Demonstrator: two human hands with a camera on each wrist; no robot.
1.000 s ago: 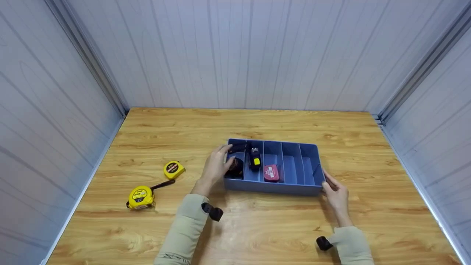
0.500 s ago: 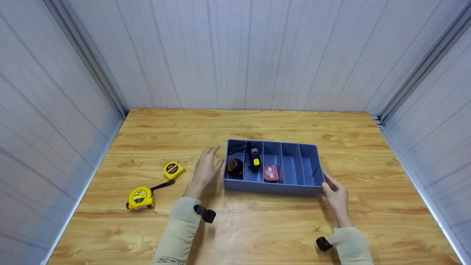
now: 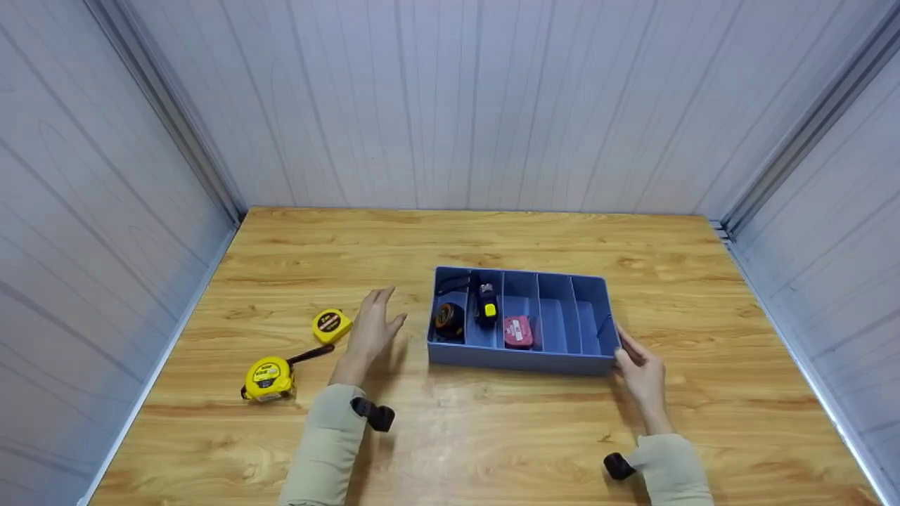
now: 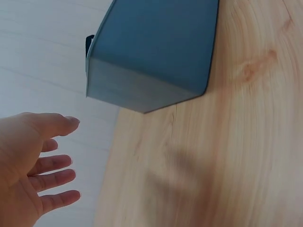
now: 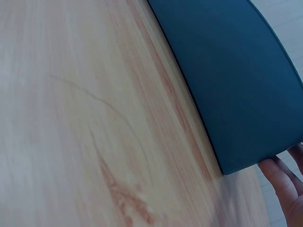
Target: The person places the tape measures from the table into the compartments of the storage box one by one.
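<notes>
Tray (image 3: 520,360) loading is apparently underway: L hand (image 3: 368,336) empty, thumb apart; R hand (image 3: 643,372), fingers extended, touches tray end; next pick prob. needs sm. yellow tape (image 3: 332,325) pinched.

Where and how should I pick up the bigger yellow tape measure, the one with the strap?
I'd take the bigger yellow tape measure by its rounded case, coming from above on the side nearest the left grip. Its labelled face shows from above and its sides look free, while the thin black strap trails toward the smaller yellow tape measure.
</notes>
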